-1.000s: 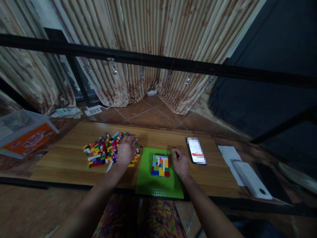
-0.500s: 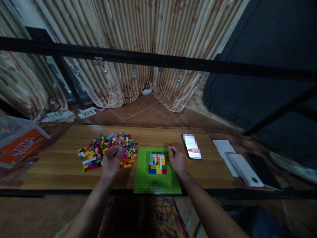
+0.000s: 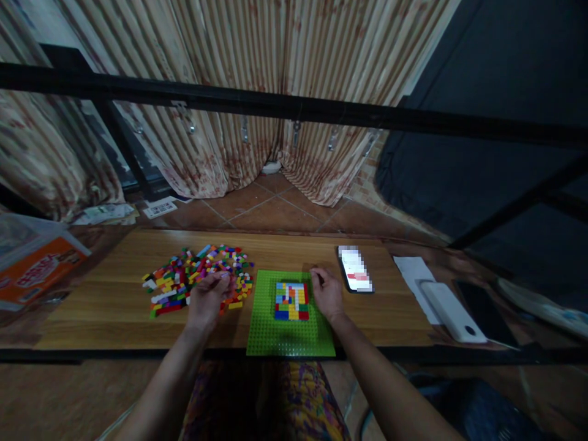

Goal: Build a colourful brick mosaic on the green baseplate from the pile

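A green studded baseplate (image 3: 266, 337) lies on the wooden table in front of me. On it is a block of toy bricks (image 3: 292, 311) in blue, yellow, white, red and other colours. To its left spreads a loose pile of small bricks (image 3: 172, 285). My left hand (image 3: 207, 297) hovers at the pile's near right side, fingers pinched together; what they hold, if anything, is too small to make out. My right hand (image 3: 327, 294) rests at the baseplate's upper right edge with its fingers curled in, and their tips are partly hidden.
A phone with a lit screen (image 3: 355, 269) lies on the table (image 3: 390, 318) at right. Beyond the table's right end are white paper and a white power bank-like device (image 3: 452, 311). A clear box with an orange label (image 3: 39, 266) stands far left. A black bar (image 3: 294, 107) crosses ahead.
The view has shifted very slightly. The fingers of my left hand have moved a little over the brick pile; my right hand stays where it was.
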The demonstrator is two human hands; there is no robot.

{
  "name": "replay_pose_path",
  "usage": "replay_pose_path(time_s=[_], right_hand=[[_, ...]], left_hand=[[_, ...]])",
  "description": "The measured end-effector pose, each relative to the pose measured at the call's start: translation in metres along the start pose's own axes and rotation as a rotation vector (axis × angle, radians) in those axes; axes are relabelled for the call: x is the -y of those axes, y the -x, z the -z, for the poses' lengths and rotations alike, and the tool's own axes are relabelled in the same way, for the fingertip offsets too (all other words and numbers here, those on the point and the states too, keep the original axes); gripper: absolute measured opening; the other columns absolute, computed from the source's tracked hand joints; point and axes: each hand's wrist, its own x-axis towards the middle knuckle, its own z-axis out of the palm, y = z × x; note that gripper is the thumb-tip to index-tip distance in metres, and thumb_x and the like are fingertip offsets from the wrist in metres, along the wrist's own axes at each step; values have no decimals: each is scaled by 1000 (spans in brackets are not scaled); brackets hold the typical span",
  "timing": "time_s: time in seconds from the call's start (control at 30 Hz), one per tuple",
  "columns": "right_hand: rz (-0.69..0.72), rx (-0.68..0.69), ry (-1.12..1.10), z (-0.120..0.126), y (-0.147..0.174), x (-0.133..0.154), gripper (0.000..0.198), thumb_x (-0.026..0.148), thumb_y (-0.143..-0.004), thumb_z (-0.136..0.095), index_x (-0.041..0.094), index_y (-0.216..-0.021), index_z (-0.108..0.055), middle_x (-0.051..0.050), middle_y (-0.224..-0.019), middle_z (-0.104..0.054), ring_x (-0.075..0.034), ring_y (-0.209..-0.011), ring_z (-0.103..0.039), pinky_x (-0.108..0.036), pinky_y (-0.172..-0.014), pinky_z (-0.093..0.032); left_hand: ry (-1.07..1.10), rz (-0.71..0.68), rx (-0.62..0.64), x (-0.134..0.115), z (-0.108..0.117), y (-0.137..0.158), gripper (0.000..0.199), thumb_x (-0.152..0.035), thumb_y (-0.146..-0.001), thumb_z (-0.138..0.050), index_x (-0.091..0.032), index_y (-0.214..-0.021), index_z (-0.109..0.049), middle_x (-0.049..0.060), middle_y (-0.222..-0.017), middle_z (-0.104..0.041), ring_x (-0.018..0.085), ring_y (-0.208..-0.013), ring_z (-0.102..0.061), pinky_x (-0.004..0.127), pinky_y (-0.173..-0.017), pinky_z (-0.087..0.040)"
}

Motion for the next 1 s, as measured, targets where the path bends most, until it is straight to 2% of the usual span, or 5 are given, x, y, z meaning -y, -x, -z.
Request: replay_pose_path(time_s=[0.4,0.6,0.77,0.9,1.0], right_hand=[[-4,3,-7,0,0,1,28,33,-92,-43,22,-88,-68,-6,-91,-70,-19,-87,-64,-30,-79,-48],[-4,-4,-12,0,0,1,27,32,-91,-44,22,-87,-68,-6,-92,-70,-19,-87,-64,-30,-80,-48],[-7,-7,-1,-1,-1,1,27,32,-91,-43,22,-87,-68,-7,-92,-70,-20,-87,-64,-31,-79,-49],[8,2,-2,0,0,-1,28,34,-91,-42,23,-87,-68,-7,-91,-70,-20,-87,-64,-31,-80,-49],[14,-1,5,0,1,-3,29,36,-90,-42,22,-89,-68,-7,-91,-71,-21,-88,-64,-33,-81,-49]], left_hand=[[-28,-70,-75,3,0,-13,28,-28,-65,-69,-13,-88,-64,5,-76,-72,19,-64,-69,32,-61,-57],[-295,-124,-82,4,4,-27,22,-27,-67,-64,-14,-85,-68,4,-73,-72,21,-68,-70,28,-57,-56],[-614,-263,-176,-4,5,-28,17,-24,-73,-62,-16,-84,-72,4,-77,-74,23,-75,-70,30,-64,-56],[-660,-259,-165,-3,6,-29,24,-24,-77,-59,-14,-95,-72,6,-72,-73,22,-67,-70,30,-60,-55],[-650,-262,-149,0,7,-28,30,-25,-80,-56,-12,-102,-71,7,-75,-74,22,-69,-70,29,-63,-55]])
